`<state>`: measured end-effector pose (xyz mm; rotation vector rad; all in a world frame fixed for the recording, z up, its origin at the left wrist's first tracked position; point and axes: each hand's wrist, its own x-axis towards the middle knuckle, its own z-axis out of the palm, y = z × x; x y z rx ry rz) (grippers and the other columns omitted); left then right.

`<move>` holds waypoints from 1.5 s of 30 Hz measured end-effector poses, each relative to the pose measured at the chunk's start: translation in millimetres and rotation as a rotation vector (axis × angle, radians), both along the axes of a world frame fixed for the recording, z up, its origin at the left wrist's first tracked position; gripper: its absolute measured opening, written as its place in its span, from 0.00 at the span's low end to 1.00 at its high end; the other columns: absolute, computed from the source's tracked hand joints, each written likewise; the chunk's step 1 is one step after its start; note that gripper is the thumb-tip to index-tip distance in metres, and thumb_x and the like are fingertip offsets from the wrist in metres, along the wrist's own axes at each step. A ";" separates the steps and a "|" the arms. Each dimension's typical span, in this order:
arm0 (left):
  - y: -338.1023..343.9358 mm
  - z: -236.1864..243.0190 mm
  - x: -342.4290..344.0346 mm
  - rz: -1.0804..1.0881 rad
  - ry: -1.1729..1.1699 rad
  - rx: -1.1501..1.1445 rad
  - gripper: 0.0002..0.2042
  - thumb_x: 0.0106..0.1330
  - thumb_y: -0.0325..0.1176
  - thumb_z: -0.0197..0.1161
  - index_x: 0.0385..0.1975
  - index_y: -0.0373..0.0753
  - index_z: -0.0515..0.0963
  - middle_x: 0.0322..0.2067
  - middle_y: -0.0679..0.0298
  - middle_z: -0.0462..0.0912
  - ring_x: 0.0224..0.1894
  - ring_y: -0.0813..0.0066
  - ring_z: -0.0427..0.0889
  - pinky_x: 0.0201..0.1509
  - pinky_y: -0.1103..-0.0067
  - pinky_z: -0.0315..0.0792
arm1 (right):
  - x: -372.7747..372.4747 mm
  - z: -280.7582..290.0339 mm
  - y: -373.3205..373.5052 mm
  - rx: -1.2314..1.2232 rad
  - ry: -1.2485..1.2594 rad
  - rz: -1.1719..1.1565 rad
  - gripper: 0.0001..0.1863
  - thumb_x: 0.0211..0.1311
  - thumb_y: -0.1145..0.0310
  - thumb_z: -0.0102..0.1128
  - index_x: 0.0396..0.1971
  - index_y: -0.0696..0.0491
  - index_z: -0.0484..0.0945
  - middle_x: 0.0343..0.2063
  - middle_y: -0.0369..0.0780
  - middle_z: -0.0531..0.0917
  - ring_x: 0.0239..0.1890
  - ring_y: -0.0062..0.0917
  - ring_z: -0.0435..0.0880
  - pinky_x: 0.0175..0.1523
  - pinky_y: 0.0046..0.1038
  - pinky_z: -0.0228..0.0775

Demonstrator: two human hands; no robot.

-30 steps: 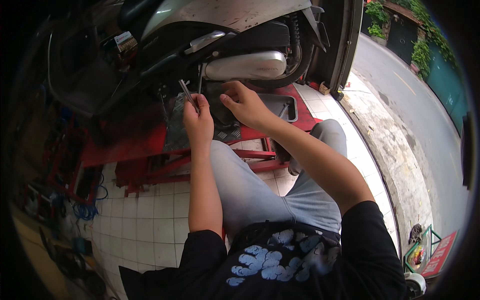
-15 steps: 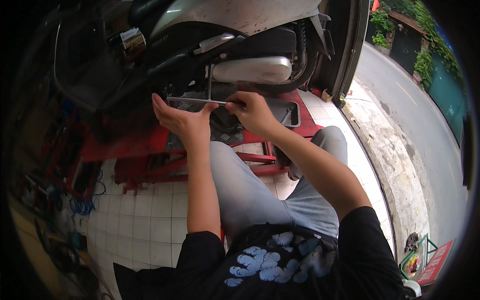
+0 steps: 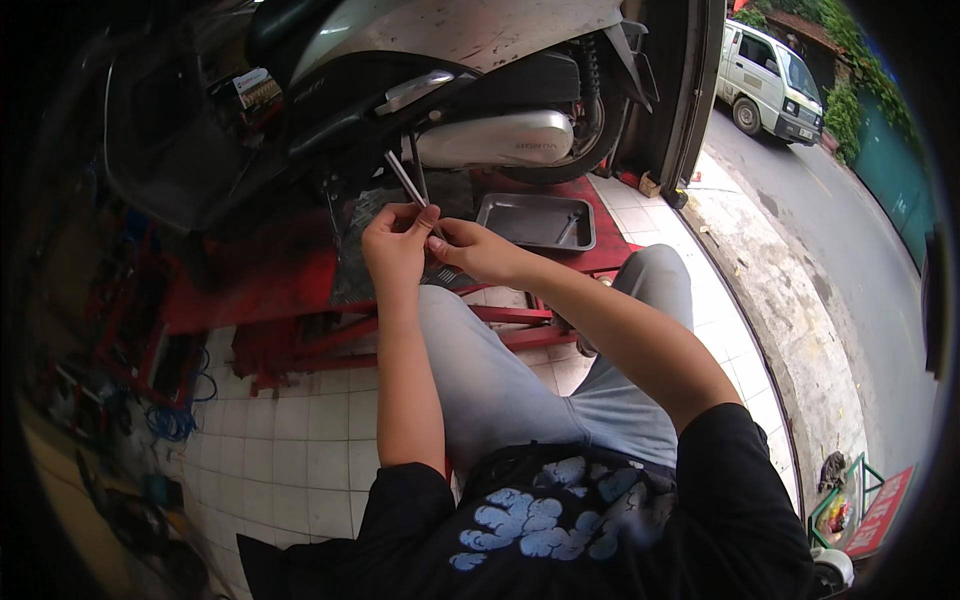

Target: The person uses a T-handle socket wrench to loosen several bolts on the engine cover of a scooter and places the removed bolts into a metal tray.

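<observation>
A long thin metal rod [image 3: 405, 180] slants up and to the left out of my two hands, held in front of the scooter [image 3: 520, 140]. My left hand [image 3: 395, 245] is closed round its lower part, thumb along it. My right hand [image 3: 478, 252] is pinched at the rod's lower end, right beside the left thumb; the fingers hide that end. Just beyond my hands, a dark upright leg under the scooter stands close to the rod. To the right of them a grey metal tray [image 3: 592, 228] holds a small wrench-like tool [image 3: 569, 228].
The scooter stands on a red lift platform [image 3: 250, 285] with red frame bars [image 3: 510, 335] below, near my knees. Blue hose [image 3: 172, 420] lies on the tiled floor at left. A small box [image 3: 257, 88] sits by the scooter's footwell. Outside, a white van [image 3: 768, 80] is on the road.
The rod has swung from level to a steep slant. My left hand has gone from spread fingers to closed round it, and my right hand has moved down slightly. A van has appeared outside.
</observation>
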<state>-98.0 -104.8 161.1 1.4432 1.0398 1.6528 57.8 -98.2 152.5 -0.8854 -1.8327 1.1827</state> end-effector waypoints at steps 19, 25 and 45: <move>-13.1 10.5 20.2 0.213 -0.065 0.166 0.17 0.64 0.44 0.71 0.31 0.34 0.77 0.28 0.60 0.84 0.31 0.66 0.86 0.32 0.73 0.75 | 1.5 6.9 -3.9 0.094 0.067 -0.142 0.31 0.68 0.54 0.66 0.59 0.62 0.71 0.42 0.47 0.85 0.44 0.28 0.84 0.48 0.31 0.76; -10.5 6.9 -1.0 0.703 0.460 0.236 0.37 0.54 0.63 0.72 0.46 0.31 0.72 0.44 0.52 0.82 0.49 0.52 0.81 0.50 0.63 0.74 | 13.2 16.8 -8.2 0.221 0.014 -0.163 0.16 0.64 0.65 0.68 0.45 0.61 0.82 0.28 0.39 0.86 0.29 0.20 0.82 0.35 0.27 0.74; -24.0 19.7 -0.5 0.441 0.642 0.463 0.09 0.65 0.39 0.68 0.36 0.41 0.82 0.31 0.61 0.83 0.36 0.54 0.82 0.39 0.65 0.74 | 12.2 39.6 -17.6 0.464 0.358 -0.463 0.29 0.55 0.71 0.77 0.55 0.60 0.73 0.40 0.41 0.84 0.40 0.20 0.84 0.44 0.23 0.76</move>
